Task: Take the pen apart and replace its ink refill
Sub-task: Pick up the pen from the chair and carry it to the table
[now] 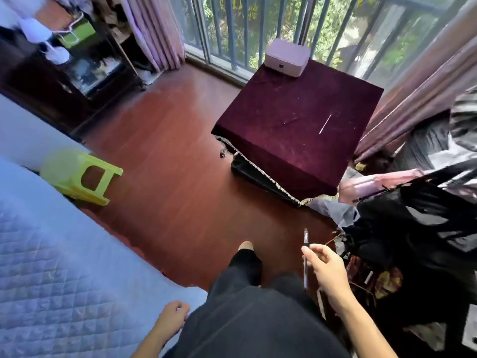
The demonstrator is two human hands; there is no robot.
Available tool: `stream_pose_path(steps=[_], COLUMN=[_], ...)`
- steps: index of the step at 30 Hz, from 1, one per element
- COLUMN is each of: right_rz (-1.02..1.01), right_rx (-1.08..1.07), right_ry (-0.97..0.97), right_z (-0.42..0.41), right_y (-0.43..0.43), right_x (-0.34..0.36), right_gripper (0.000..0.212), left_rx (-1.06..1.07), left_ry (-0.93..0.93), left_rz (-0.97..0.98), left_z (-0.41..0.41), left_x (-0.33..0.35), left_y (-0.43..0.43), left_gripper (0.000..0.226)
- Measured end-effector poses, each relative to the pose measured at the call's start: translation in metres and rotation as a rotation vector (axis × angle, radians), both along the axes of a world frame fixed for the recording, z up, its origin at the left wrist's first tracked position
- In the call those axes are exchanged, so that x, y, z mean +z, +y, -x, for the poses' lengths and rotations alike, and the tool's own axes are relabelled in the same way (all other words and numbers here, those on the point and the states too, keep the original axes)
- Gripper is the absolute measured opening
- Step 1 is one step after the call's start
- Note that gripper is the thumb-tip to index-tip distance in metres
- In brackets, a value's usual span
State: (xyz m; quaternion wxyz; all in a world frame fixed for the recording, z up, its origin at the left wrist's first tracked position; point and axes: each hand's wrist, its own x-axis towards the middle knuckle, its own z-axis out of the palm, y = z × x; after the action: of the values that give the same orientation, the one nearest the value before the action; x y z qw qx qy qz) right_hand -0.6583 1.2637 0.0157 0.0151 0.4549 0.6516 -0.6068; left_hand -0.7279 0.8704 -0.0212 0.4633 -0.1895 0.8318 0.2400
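Observation:
My right hand (325, 267) pinches a slim pen (305, 244) with a clear barrel and dark grip, held upright over the floor at the lower right. My left hand (172, 316) hangs by my hip at the bottom centre, fingers loosely curled, holding nothing. On the table draped in a dark red cloth (296, 151) ahead lies a thin white refill (325, 123), with a darker slim piece (290, 121) to its left that is too faint to identify.
A pink box (286, 56) sits at the table's far corner by the window bars. A green plastic stool (82, 174) lies tipped on the wooden floor at left. A blue quilted bed (64, 267) fills the lower left. Dark bags and clutter (413, 228) crowd the right.

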Motion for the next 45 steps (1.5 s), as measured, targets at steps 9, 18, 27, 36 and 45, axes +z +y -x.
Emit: stream_pose_path(steps=[9, 18, 27, 36, 45], right_rz=[-0.041, 0.006, 0.013, 0.02, 0.031], right_rx=[-0.044, -0.037, -0.056, -0.212, -0.458], right_ry=[0.015, -0.001, 0.014, -0.006, -0.009], right_z=[0.097, 0.192, 0.29, 0.363, 0.414], right_y=[0.045, 0.105, 0.16, 0.175, 0.161], right_x=[0.007, -0.02, -0.019, -0.003, 0.01], right_gripper=[0.003, 0.005, 0.006, 0.005, 0.012], left_rx=[-0.026, -0.052, -0.062, -0.307, -0.55], left_ry=[0.068, 0.119, 0.041, -0.036, -0.017], left_rz=[-0.203, -0.241, -0.084, 0.028, -0.118], left_z=[0.178, 0.284, 0.33, 0.421, 0.582], left_x=[0.006, 0.014, 0.014, 0.01, -0.013], left_y=[0.115, 0.199, 0.193, 0.188, 0.292], left_gripper=[0.019, 0.016, 0.017, 0.028, 0.02])
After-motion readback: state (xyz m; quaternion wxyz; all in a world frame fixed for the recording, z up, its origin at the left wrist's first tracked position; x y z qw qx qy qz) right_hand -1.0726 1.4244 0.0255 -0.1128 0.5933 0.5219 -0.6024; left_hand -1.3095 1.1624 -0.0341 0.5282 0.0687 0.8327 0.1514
